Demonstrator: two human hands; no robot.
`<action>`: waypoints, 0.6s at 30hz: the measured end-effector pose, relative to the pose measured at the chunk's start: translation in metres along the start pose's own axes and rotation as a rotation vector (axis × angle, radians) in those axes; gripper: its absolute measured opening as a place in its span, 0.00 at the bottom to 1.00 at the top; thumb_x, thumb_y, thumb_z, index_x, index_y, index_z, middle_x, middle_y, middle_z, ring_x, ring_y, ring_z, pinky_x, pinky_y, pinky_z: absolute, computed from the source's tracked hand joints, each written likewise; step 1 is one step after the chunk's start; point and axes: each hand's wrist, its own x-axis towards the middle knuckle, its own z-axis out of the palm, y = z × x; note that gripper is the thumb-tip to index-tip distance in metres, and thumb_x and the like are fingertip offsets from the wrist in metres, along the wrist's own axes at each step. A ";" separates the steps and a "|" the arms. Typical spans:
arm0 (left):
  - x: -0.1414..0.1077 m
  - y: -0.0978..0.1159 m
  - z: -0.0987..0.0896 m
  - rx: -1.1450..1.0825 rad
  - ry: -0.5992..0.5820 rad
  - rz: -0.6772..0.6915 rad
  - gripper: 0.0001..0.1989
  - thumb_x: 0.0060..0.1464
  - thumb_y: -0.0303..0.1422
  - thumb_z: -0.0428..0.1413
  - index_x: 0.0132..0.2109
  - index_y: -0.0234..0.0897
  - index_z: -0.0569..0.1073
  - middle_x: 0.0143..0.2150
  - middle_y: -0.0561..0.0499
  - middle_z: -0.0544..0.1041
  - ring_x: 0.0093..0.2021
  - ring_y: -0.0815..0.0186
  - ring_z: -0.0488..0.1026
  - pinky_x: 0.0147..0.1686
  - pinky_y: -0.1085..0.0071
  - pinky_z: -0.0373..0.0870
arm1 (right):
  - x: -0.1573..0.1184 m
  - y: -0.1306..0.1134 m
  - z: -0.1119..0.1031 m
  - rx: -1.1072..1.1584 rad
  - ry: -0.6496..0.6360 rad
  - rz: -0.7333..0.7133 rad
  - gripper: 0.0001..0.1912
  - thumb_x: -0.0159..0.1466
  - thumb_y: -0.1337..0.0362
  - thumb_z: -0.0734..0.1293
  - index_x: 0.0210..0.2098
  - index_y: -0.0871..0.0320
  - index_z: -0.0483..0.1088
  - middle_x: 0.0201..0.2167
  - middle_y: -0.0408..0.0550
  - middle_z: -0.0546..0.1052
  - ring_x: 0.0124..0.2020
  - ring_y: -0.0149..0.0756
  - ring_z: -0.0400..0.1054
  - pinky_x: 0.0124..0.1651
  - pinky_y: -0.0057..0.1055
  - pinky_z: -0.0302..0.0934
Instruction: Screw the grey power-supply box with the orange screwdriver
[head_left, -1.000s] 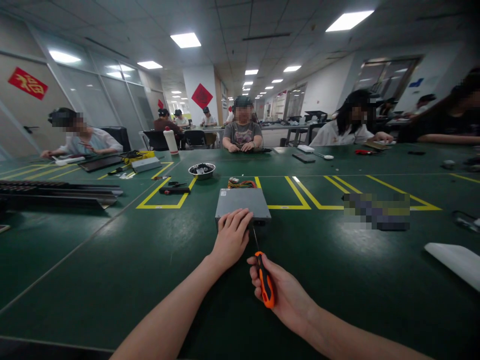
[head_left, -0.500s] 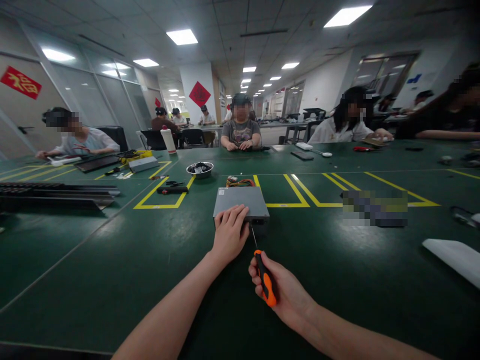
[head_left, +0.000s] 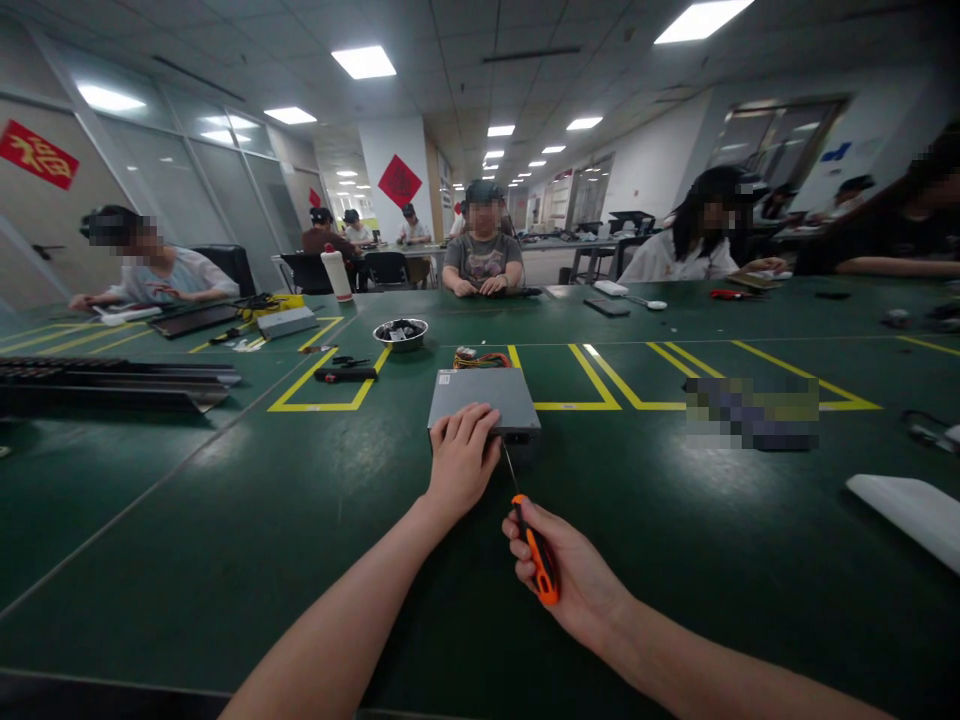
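A grey metal power supply unit (head_left: 487,392) lies on the green table in front of me, its power socket facing me. Coloured cables (head_left: 484,359) bunch behind its far side. My left hand (head_left: 461,455) grips its near left edge, fingers over the top and thumb down at the front. In my right hand (head_left: 562,560) is a screwdriver (head_left: 537,552) with an orange and black handle, fingers wrapped round it. The shaft points up and away, its tip at the unit's front face near my left thumb. Exactly what the tip touches is hidden.
A metal bowl (head_left: 400,335) of small parts stands beyond, to the left. Near it lies a black tool (head_left: 346,375). Long dark metal panels (head_left: 120,390) are at far left, a white object (head_left: 907,510) at right. Several people sit around; one person (head_left: 482,250) is opposite.
The screwdriver handle and my right hand have shifted slightly up and to the right, and the handle appears turned. My left hand stays on the power supply unit.
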 end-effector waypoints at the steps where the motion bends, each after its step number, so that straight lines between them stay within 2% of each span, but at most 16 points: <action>1: 0.000 0.000 0.000 -0.002 0.000 -0.002 0.15 0.57 0.32 0.48 0.52 0.41 0.64 0.55 0.49 0.68 0.56 0.62 0.60 0.52 0.61 0.51 | -0.001 -0.001 0.001 -0.008 0.003 0.017 0.06 0.60 0.63 0.63 0.31 0.61 0.65 0.24 0.43 0.68 0.20 0.21 0.59 0.21 0.18 0.55; 4: 0.000 0.000 0.000 -0.007 -0.006 -0.002 0.15 0.57 0.31 0.48 0.52 0.42 0.64 0.56 0.50 0.67 0.57 0.62 0.59 0.54 0.61 0.49 | -0.003 -0.003 0.001 -0.012 -0.007 0.077 0.11 0.62 0.60 0.60 0.34 0.63 0.67 0.25 0.46 0.69 0.22 0.24 0.62 0.26 0.22 0.60; 7: 0.001 0.000 0.000 -0.015 -0.014 0.002 0.15 0.57 0.31 0.48 0.52 0.42 0.64 0.56 0.51 0.67 0.57 0.62 0.60 0.54 0.60 0.49 | 0.000 -0.005 0.000 0.014 -0.044 0.104 0.14 0.63 0.58 0.58 0.36 0.64 0.67 0.22 0.45 0.67 0.20 0.23 0.59 0.21 0.20 0.56; 9: 0.001 0.000 0.000 -0.019 -0.016 -0.002 0.15 0.57 0.31 0.48 0.52 0.42 0.64 0.55 0.51 0.68 0.56 0.63 0.61 0.53 0.60 0.50 | 0.002 -0.005 -0.001 0.035 -0.048 0.105 0.13 0.62 0.59 0.60 0.34 0.64 0.67 0.21 0.43 0.66 0.18 0.21 0.56 0.18 0.18 0.50; 12: 0.001 0.001 0.000 -0.017 -0.016 -0.007 0.15 0.57 0.31 0.49 0.52 0.43 0.64 0.55 0.52 0.68 0.56 0.63 0.61 0.53 0.60 0.51 | 0.004 -0.005 -0.002 0.031 -0.018 0.054 0.06 0.58 0.65 0.64 0.29 0.62 0.64 0.21 0.43 0.67 0.17 0.19 0.54 0.16 0.16 0.46; 15: 0.001 0.001 0.000 -0.015 -0.012 -0.006 0.15 0.57 0.31 0.49 0.52 0.42 0.64 0.55 0.52 0.68 0.55 0.63 0.61 0.53 0.60 0.51 | 0.004 -0.003 -0.002 0.030 -0.006 -0.006 0.04 0.57 0.69 0.65 0.27 0.61 0.63 0.22 0.42 0.67 0.17 0.19 0.55 0.17 0.15 0.47; 18: 0.001 0.001 0.000 -0.018 -0.010 -0.007 0.15 0.57 0.31 0.49 0.52 0.42 0.65 0.55 0.52 0.68 0.56 0.63 0.61 0.52 0.61 0.51 | 0.002 -0.003 -0.002 0.018 -0.014 0.022 0.05 0.58 0.66 0.64 0.28 0.62 0.65 0.22 0.42 0.67 0.18 0.19 0.57 0.19 0.16 0.51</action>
